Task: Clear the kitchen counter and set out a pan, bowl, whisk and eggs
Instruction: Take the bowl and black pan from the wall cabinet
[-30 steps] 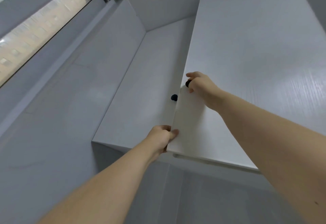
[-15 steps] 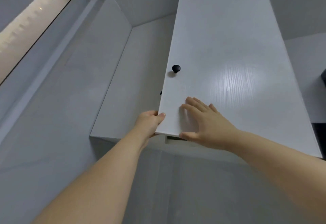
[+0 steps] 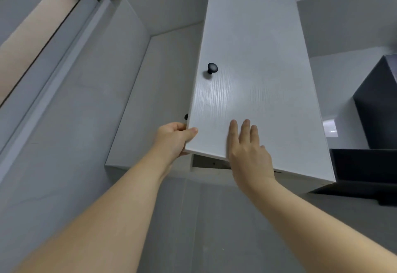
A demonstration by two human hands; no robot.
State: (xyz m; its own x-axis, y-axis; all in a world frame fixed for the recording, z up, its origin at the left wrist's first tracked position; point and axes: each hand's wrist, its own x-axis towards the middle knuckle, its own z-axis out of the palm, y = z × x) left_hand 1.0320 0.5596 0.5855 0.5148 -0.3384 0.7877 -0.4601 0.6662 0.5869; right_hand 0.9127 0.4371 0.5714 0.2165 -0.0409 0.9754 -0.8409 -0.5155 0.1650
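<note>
Two hands are raised to a wall cupboard seen from below, and there are two doors, two black knobs, one window and one dark hood. The cupboard door (image 3: pixel 253 68) being handled is the right one of the pair: a tall white panel with a faint wood-grain texture and a soft sheen across its middle. It stands ajar, its lower left corner swung out from the carcass so that a dark gap shows under its bottom edge. One round knob (image 3: pixel 212 68) sits near its left edge, well above both hands. The left hand (image 3: pixel 175 138) grips that lower left corner, fingers curled behind the edge and thumb (image 3: pixel 191 132) pressed on the front face. The right hand (image 3: pixel 249 150) lies flat on the front near the bottom edge, its fingers (image 3: pixel 245 131) straight and close together, holding nothing. The neighbouring door (image 3: pixel 150 100) is shut, and its second knob (image 3: pixel 186 117) peeps out just behind the open door's edge. The window (image 3: pixel 36 36) runs along the upper left; the hood (image 3: pixel 378 105) hangs to the right.
</note>
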